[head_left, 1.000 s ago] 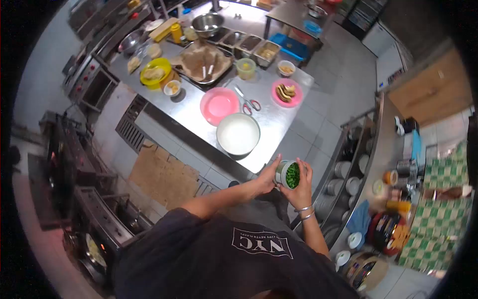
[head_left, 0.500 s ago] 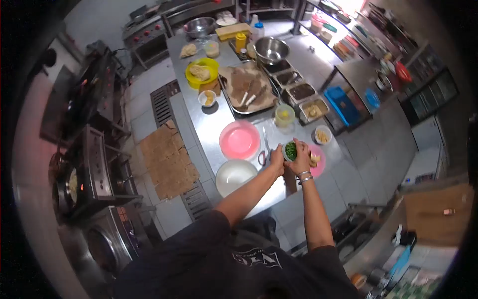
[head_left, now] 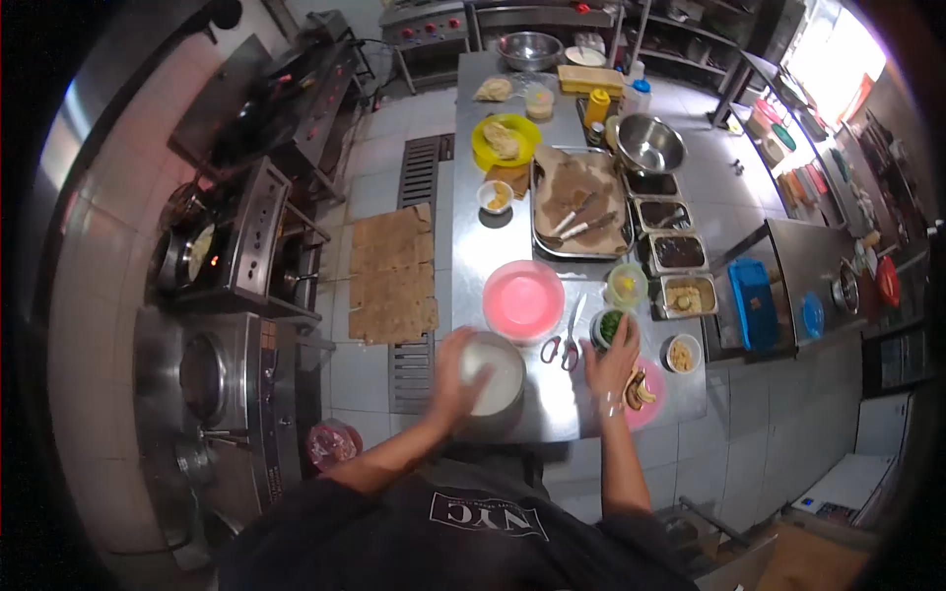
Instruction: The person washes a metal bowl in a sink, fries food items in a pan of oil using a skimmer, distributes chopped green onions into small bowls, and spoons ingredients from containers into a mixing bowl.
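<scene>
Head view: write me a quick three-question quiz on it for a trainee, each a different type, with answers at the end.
1. Multiple choice: which hand is on the white bowl? (a) left (b) right
2. True or false: the scissors lie inside the yellow dish.
3. Fill in: the right hand is on a tub of chopped ____ leaves.

Key: 1. a, the left hand. 2. False; the scissors lie on the metal table. 3. green.

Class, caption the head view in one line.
Left hand on a round white bowl, right hand on a small round tub of chopped green herbs.
</scene>
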Action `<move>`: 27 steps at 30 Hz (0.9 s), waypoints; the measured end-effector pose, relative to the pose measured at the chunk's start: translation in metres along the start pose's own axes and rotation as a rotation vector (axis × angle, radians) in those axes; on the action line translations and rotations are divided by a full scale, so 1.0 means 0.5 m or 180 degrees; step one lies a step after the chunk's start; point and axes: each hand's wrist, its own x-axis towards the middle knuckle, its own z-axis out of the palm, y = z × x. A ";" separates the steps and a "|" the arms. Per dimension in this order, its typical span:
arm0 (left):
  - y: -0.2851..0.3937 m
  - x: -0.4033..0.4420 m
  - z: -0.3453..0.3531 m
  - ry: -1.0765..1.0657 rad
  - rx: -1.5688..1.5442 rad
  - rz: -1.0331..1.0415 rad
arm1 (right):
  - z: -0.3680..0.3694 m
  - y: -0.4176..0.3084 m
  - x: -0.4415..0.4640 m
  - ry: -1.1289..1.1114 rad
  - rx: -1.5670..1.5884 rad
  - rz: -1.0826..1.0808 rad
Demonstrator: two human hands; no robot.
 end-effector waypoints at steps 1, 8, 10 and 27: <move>-0.021 -0.004 -0.040 0.0099 0.0427 -0.0392 | 0.001 -0.012 -0.035 -0.0176 0.0493 0.0028; -0.339 -0.053 0.027 -0.0814 -0.1850 -0.1932 | 0.160 -0.080 -0.246 -0.2401 0.3871 0.3104; -0.249 -0.019 -0.021 -0.1099 -0.2265 -0.2499 | 0.249 -0.049 -0.266 -0.2650 0.5133 0.3060; -0.430 0.047 -0.106 -0.2680 -0.2072 -0.1996 | 0.283 -0.296 -0.358 -0.1097 0.4712 0.2705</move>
